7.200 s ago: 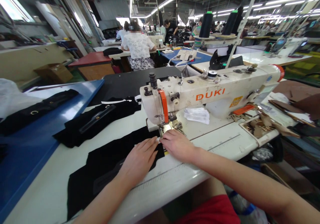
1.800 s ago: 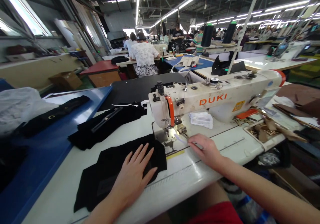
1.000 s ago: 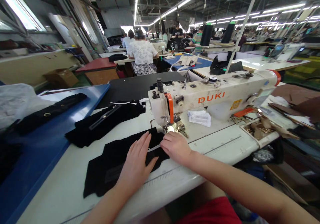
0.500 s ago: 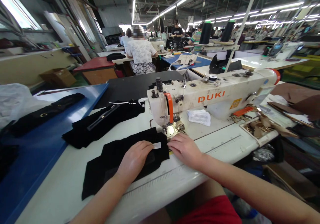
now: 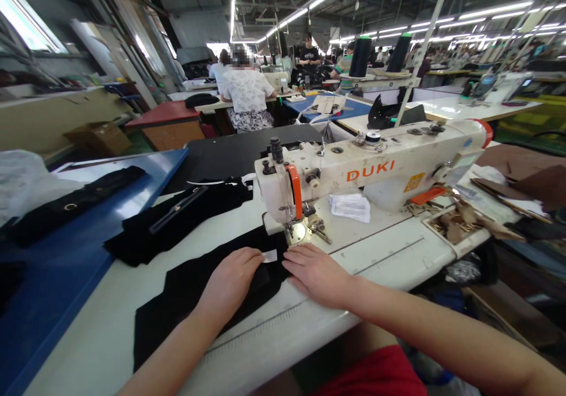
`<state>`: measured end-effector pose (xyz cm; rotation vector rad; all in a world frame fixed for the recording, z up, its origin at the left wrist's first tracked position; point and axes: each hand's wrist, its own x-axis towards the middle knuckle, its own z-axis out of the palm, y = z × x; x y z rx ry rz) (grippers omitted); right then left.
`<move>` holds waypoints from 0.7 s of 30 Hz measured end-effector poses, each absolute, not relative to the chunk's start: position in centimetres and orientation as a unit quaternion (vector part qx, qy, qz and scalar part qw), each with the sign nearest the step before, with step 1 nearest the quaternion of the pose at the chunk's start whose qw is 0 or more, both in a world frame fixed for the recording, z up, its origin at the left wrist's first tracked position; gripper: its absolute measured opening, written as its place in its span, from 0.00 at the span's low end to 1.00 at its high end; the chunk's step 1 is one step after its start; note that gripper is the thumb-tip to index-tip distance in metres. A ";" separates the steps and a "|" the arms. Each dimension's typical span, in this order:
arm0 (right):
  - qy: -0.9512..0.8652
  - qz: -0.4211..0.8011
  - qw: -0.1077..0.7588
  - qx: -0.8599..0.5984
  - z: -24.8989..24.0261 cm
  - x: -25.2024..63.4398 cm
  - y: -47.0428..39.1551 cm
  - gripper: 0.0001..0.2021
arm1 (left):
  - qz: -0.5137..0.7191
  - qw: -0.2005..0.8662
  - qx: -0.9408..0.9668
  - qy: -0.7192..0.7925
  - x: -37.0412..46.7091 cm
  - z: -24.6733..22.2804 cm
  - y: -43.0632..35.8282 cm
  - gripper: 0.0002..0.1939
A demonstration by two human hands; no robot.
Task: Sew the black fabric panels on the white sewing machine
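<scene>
A black fabric piece (image 5: 163, 307) lies flat on the white sewing table, its far edge near the needle of the sewing machine (image 5: 327, 175). My left hand (image 5: 233, 278) rests on the cloth, thumb and fingers pinched at the end of a small white label (image 5: 270, 256). At the cloth's right edge, my right hand (image 5: 316, 271) lies with its fingers stretched out, fingertips on the black fabric. The presser foot and the round needle plate (image 5: 297, 233) are just beyond my hands. A stack of white labels (image 5: 349, 207) sits under the machine arm.
Another black piece with a zipper (image 5: 177, 213) lies to the left. Beyond it, a blue table (image 5: 66, 290) holds a black piece with a metal eyelet. A tray of scraps (image 5: 455, 225) stands at the right. Co-workers sit farther back, including one in a white patterned shirt (image 5: 247, 92).
The black fabric has slid a little left and toward me, with my left hand and the label. My right fingers have spread from a bunched pose onto the cloth's edge. The view shifted slightly.
</scene>
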<state>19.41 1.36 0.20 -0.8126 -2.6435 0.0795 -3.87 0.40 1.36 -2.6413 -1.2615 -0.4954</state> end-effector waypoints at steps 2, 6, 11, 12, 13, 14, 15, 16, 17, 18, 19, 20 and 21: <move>-0.938 0.020 0.186 -0.290 0.1 19.5 1.2 0.12 | -0.146 0.079 -0.894 -0.416 -3.3 1.8 0.5 0.16; -0.939 0.012 0.191 -0.287 -0.1 19.7 0.7 0.13 | -0.088 0.061 -0.906 -0.410 -2.1 2.6 0.9 0.16; -0.943 0.037 0.192 -0.268 -0.2 20.1 0.0 0.15 | -0.102 0.075 -0.897 -0.423 -1.4 1.9 0.9 0.14; -0.943 0.042 0.192 -0.269 -0.2 20.1 -0.1 0.15 | -0.125 0.089 -0.893 -0.424 -1.3 1.6 0.9 0.14; -0.943 0.044 0.190 -0.271 -0.2 20.1 -0.2 0.16 | -0.147 0.103 -0.888 -0.422 -1.2 1.2 0.8 0.15; -0.942 0.045 0.188 -0.273 -0.2 20.2 -0.3 0.16 | -0.167 0.117 -0.885 -0.418 -1.0 0.9 0.8 0.15; -0.942 0.046 0.185 -0.276 -0.2 20.2 -0.4 0.16 | -0.181 0.127 -0.884 -0.412 -0.7 0.7 0.9 0.15; -0.942 0.046 0.183 -0.279 -0.2 20.1 -0.4 0.16 | -0.188 0.132 -0.885 -0.405 -0.5 0.4 0.9 0.14; -0.941 0.045 0.182 -0.280 -0.2 20.1 -0.4 0.16 | -0.189 0.131 -0.887 -0.401 -0.2 0.3 1.0 0.14; -0.941 0.044 0.183 -0.281 -0.2 20.1 -0.4 0.16 | -0.185 0.126 -0.889 -0.400 0.1 0.2 1.1 0.14; -0.941 0.043 0.184 -0.281 -0.2 20.1 -0.4 0.16 | -0.180 0.118 -0.891 -0.400 0.3 0.1 1.2 0.14; -0.941 0.042 0.186 -0.279 -0.2 20.1 -0.4 0.16 | -0.173 0.113 -0.891 -0.404 0.5 0.0 1.3 0.14; -0.941 0.040 0.188 -0.277 -0.2 20.1 -0.5 0.16 | -0.165 0.110 -0.891 -0.409 0.6 0.0 1.3 0.14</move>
